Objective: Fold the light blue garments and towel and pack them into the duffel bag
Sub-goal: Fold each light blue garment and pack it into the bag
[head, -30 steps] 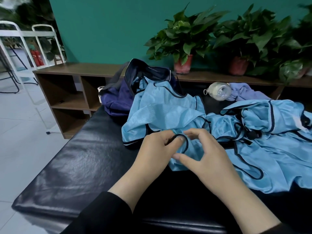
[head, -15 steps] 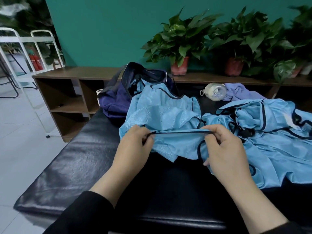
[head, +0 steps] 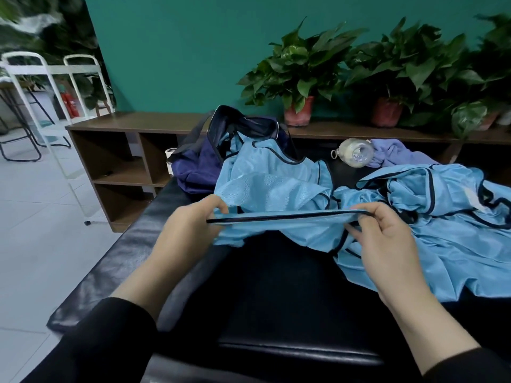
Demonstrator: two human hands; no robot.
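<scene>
A light blue garment with dark piping lies across the black padded bench, its far end draped over the open navy duffel bag. My left hand pinches one end of its dark-trimmed hem and my right hand pinches the other end. The hem is stretched taut between them, lifted above the bench. A second light blue garment lies crumpled at the right. A lavender towel sits bunched behind it.
A clear plastic bottle lies on its side next to the towel. Behind the bench runs a brown wooden shelf unit carrying potted plants. White metal chairs stand on the tiled floor at left.
My hands have moved apart, from nearly touching at the hem to wide apart. The trimmed edge is now pulled straight and raised off the bench.
</scene>
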